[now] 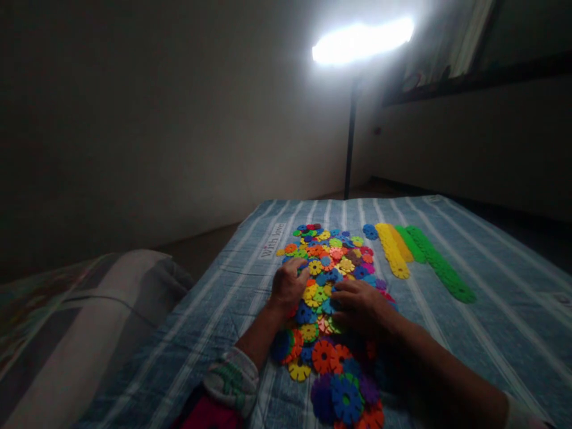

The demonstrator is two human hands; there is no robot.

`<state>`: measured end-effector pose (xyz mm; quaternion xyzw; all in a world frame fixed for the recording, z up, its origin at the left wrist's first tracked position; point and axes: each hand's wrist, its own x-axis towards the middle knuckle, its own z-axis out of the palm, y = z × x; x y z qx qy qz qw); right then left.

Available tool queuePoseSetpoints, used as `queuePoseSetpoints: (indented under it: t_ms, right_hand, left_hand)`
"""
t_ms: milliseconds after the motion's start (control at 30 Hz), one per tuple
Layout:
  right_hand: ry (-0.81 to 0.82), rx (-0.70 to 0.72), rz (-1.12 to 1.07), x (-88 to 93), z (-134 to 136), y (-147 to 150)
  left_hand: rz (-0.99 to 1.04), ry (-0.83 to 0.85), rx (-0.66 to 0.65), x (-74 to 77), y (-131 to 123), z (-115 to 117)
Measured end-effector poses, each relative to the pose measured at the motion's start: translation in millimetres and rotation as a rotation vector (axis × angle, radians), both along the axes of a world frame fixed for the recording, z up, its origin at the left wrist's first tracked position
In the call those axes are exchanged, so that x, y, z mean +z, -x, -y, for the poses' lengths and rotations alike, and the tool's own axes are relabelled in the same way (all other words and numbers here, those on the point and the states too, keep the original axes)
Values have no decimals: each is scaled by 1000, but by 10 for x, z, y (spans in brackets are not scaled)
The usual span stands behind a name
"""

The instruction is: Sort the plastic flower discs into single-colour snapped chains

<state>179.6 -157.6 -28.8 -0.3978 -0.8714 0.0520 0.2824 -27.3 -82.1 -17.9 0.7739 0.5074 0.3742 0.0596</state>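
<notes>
A long pile of multicoloured plastic flower-shaped discs [324, 356] lies on the striped blue cloth. At the pile's left edge is my left hand [289, 285], its fingers curled in and closed. Whatever it grips, if anything, is hidden; blue discs sit right by the fingertips. My right hand [363, 305] rests over the right side of the pile, palm down, fingers reaching across the discs with nothing visible in them. A yellow disc [314, 267] shows between the hands, and a large blue disc [347, 399] lies nearest to me.
To the right, discs lie in overlapping rows: a yellow row [393, 253] and a long green row [440, 262], with a few blue discs [370, 232] beside them. A bright lamp [364, 43] stands behind the bed-like surface [214, 310]. A draped striped cloth [120, 310] is at left.
</notes>
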Motion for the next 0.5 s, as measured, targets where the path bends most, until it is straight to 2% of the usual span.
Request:
queuePoseSetpoints:
  t_ms: [100, 167, 367, 433, 500]
  right_hand:
    - [43, 95, -82, 74, 44, -5]
    - [48, 97, -154, 97, 61, -24]
    - [-227, -234, -362, -4, -47, -161]
    - [-248, -304, -393, -44, -97, -209]
    - [-196, -353, -427, -70, -123, -240]
  left_hand:
    - [-123, 73, 92, 62, -10, -186]
    - [-209, 110, 121, 105, -56, -296]
    - [-372, 306, 74, 144, -291, -430]
    - [-395, 321, 44, 135, -353, -391]
    - [-407, 299, -2, 129, -391, -313]
